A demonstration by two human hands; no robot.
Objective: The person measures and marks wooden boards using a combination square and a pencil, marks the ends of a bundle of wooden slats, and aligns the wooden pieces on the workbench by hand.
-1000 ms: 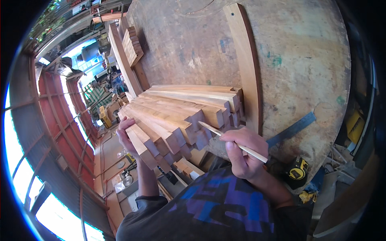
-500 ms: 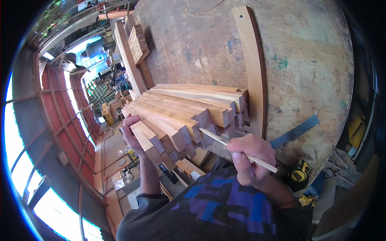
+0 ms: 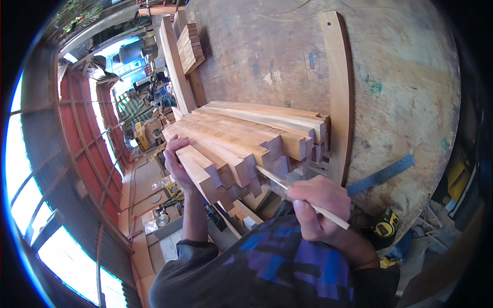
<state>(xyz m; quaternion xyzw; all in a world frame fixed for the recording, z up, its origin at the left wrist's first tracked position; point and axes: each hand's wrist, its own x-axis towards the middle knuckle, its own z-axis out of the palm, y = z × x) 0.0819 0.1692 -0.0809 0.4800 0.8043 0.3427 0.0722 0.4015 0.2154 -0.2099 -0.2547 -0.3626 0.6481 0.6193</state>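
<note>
Marking: right hand (image 3: 321, 208) runs a pencil (image 3: 303, 197) against the cut ends of the wood pieces (image 3: 241, 141) stacked on the round worktable (image 3: 411, 82).
Right fingers: curled shut around the pencil shaft in a writing pinch, tip aimed at the notched ends near the middle of the stack.
Left hand (image 3: 174, 156): wrapped over the outer side of the nearest piece, fingers closed on its edge, bracing the stack.
Stack location: lying flat at the table's near edge, far side butted against a long upright strip (image 3: 339, 92), stepped ends overhanging toward the body.
Do it well, my read: keep the left hand pressing the pieces tight to the strip so the ends stay aligned; any slip shifts the line.
Pencil: hold it low and steady, one light pass per end; tip contact itself is too small to confirm.
Risk: outer pieces sit at the table lip and could tip off if the brace eases.
Nearby: steel ruler (image 3: 382, 174) and yellow tape measure (image 3: 385, 223) lie just right of the marking hand, untouched.
</note>
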